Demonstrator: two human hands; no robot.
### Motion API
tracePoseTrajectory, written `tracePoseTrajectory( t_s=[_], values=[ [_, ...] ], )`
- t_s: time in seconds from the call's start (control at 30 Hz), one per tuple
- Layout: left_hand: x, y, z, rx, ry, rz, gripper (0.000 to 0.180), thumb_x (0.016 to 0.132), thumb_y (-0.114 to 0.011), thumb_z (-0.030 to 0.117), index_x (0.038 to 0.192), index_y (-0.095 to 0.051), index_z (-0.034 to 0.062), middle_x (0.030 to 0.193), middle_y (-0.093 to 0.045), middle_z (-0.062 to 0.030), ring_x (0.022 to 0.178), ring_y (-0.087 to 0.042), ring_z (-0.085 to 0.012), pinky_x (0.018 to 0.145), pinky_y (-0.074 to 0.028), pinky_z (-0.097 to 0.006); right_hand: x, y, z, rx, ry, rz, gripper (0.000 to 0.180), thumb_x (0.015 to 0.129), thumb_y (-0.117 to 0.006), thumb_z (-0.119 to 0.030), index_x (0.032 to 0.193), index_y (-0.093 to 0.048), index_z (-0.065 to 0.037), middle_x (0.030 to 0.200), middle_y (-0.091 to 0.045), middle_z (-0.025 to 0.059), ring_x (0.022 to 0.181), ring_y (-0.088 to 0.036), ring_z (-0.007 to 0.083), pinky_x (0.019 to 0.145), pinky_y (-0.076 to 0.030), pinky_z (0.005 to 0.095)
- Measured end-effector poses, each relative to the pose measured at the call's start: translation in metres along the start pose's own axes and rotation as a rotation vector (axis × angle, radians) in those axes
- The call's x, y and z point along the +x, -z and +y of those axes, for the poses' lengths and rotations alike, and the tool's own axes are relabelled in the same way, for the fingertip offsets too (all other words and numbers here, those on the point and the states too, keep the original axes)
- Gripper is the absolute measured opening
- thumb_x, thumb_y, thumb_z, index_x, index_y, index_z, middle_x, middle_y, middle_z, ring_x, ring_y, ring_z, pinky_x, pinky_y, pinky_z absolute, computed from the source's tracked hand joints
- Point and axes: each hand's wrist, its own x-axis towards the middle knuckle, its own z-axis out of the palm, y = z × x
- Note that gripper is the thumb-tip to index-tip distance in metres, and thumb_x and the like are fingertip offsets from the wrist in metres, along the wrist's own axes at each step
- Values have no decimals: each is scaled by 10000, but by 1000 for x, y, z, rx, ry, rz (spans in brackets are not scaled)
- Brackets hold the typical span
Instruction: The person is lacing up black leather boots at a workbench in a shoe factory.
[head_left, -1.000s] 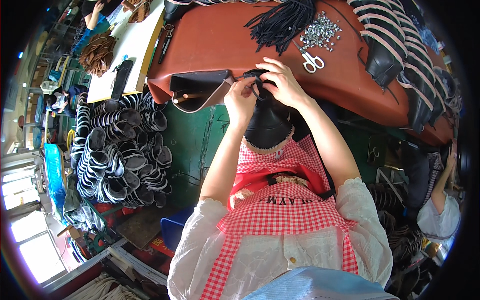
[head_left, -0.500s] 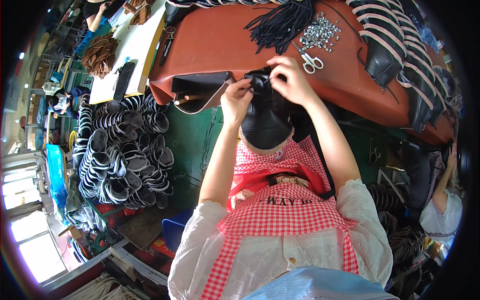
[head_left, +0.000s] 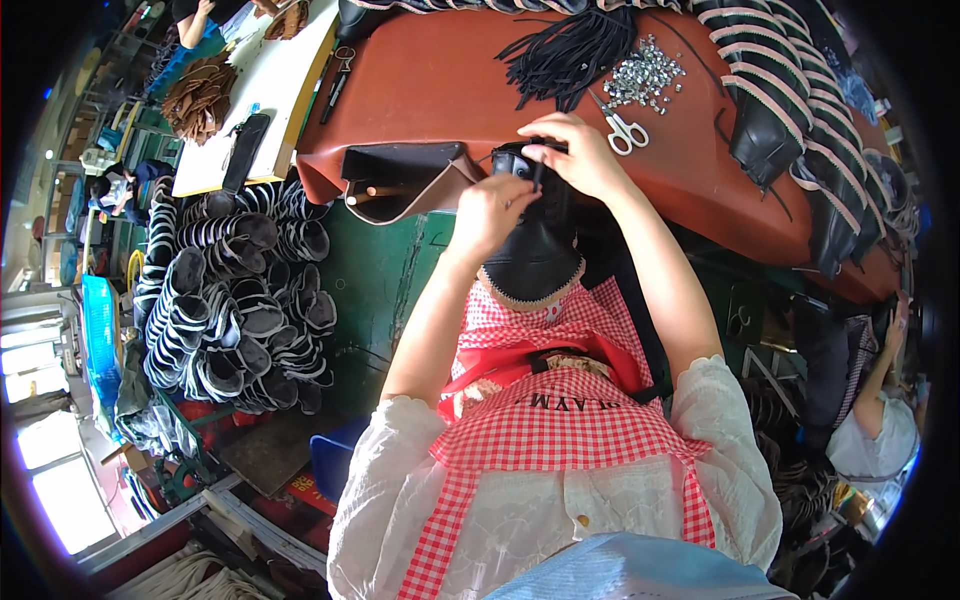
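Observation:
A black leather shoe upper with a pale zigzag-stitched rim lies toe-end toward me, between the table edge and my lap. My left hand is closed over its lacing opening, its fingertips pinching what looks like a thin black lace. Across from it, my right hand bends over the far end of the upper, thumb and fingers closed on its edge. The fingertips of both hands nearly meet, hiding part of the opening. White-handled scissors lie just beyond my right hand.
The brown-covered table holds a bundle of black laces, small silver metal pieces and stacked black uppers. An open pouch hangs at its near edge. More uppers are piled at left; a person is at right.
My left hand has turned inward and moved right, over the upper's opening. My right hand has shifted slightly left, bringing the fingertips closer together. The upper stays nearly in place.

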Motion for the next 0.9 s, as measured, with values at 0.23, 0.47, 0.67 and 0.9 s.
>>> tracePoseTrajectory(
  t_s=[0.23,0.47,0.67,0.9],
  values=[
    [-20,-1,-1,-17,19,-13,178,799,-659,39,957,-723,93,864,-677,-74,790,-664,-226,715,-521,-311,19,-22,10,136,-246,-210,166,774,-743,-171,874,-692,-49,789,-697,59,725,-650,181,686,-506,308],
    [-17,-5,0,-101,74,15,175,803,-660,44,961,-725,85,876,-683,-79,797,-672,-234,713,-526,-310,31,-10,14,384,-384,-173,192,847,-706,-183,937,-644,-26,779,-687,42,754,-660,110,658,-496,248],
    [-18,-6,0,-154,149,41,175,801,-665,46,961,-726,85,880,-682,-85,788,-674,-244,702,-529,-314,29,16,-4,890,-432,-367,369,860,-677,-86,1202,-572,2,1028,-663,80,940,-666,157,781,-514,238],
    [-15,-12,-2,-157,85,80,171,799,-675,44,951,-731,99,904,-679,-79,803,-669,-234,713,-526,-310,28,10,-10,671,-447,-296,171,883,-657,-78,1031,-656,9,959,-690,72,885,-668,132,764,-525,240]
  ],
)
